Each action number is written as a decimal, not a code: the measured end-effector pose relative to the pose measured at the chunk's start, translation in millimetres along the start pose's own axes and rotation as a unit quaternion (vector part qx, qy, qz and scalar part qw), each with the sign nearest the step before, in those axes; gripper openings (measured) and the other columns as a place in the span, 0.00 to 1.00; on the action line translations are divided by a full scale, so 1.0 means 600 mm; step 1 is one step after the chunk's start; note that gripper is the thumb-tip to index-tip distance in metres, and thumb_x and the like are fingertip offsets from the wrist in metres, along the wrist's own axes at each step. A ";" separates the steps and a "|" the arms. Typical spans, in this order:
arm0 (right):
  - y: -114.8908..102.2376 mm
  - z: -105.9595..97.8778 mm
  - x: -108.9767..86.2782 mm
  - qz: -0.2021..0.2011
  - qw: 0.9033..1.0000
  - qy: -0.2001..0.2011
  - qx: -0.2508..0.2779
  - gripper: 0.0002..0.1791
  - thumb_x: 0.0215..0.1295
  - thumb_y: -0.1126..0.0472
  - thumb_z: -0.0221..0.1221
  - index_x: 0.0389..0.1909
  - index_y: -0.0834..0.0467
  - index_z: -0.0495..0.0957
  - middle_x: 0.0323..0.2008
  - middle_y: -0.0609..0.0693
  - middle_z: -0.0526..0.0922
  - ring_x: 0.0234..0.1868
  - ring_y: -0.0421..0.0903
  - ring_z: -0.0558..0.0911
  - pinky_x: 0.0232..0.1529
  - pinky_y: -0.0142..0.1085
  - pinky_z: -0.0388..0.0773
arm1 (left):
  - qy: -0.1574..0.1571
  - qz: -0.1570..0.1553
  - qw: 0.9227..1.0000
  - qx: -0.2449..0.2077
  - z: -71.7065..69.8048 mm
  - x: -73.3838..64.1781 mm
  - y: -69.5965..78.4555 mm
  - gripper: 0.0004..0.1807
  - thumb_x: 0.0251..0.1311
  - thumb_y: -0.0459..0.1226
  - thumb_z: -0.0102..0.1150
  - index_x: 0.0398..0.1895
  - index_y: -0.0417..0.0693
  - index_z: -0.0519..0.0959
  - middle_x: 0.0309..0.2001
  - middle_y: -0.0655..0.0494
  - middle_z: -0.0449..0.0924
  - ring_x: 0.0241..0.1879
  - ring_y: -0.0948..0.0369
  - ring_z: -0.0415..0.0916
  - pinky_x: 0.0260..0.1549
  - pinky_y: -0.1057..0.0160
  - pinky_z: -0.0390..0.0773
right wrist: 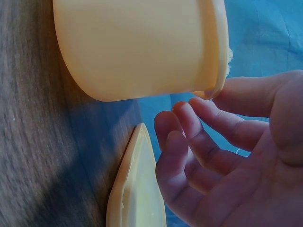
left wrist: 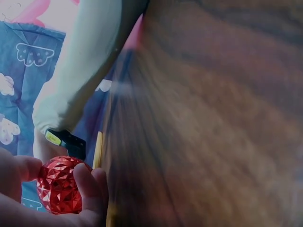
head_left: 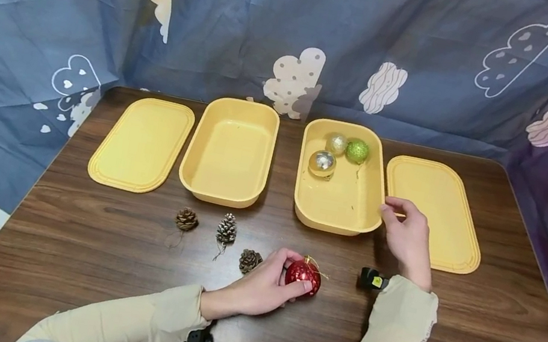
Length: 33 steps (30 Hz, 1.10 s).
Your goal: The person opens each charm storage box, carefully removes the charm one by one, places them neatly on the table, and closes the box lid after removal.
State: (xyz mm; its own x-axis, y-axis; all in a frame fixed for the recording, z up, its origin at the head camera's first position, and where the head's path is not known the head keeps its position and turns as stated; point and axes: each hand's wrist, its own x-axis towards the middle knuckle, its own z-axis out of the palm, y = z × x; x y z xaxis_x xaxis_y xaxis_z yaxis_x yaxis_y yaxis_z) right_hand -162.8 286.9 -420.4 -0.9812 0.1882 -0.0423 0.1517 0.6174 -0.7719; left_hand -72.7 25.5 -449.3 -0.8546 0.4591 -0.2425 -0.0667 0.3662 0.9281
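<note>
My left hand point(head_left: 258, 290) grips a shiny red Christmas bauble point(head_left: 302, 272) with a gold string loop, low over the table in front of the right-hand yellow tub point(head_left: 335, 206). The bauble's faceted surface shows between thumb and fingers in the left wrist view. My right hand point(head_left: 409, 239) pinches that tub's rim point(right wrist: 220, 56) near its front right corner, thumb on the outer lip and fingertips just under it. Inside the tub lie a green bauble point(head_left: 357, 151), a pale glittery bauble point(head_left: 336, 143) and a silver-gold bauble point(head_left: 322, 163).
Another yellow tub point(head_left: 229, 157) stands left of it. Flat yellow lids lie at the far left point(head_left: 141, 144) and right point(head_left: 437, 212). Pine cones lie in front: a brown one point(head_left: 186, 219), a white-tipped one point(head_left: 227, 229) and one point(head_left: 250, 261) beside my left hand.
</note>
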 end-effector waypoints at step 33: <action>-0.002 0.000 0.000 0.000 1.000 -0.006 0.009 0.24 0.73 0.51 0.48 0.60 0.63 0.73 0.55 0.62 0.77 0.46 0.50 0.74 0.32 0.24 0.71 | 0.013 -0.020 1.000 -0.005 -0.004 0.038 0.010 0.27 0.63 0.48 0.58 0.59 0.45 0.64 0.51 0.45 0.70 0.23 0.61 0.81 0.28 0.68 0.79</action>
State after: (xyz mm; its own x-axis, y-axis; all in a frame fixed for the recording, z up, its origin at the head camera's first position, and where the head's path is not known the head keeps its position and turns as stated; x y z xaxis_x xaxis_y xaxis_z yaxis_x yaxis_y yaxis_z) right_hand -162.8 286.3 -419.3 -0.9825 0.1793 -0.0498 0.1497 0.6031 -0.7835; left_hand -93.9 36.1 -448.8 -0.8645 0.4221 -0.2728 -0.1064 0.3768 0.9202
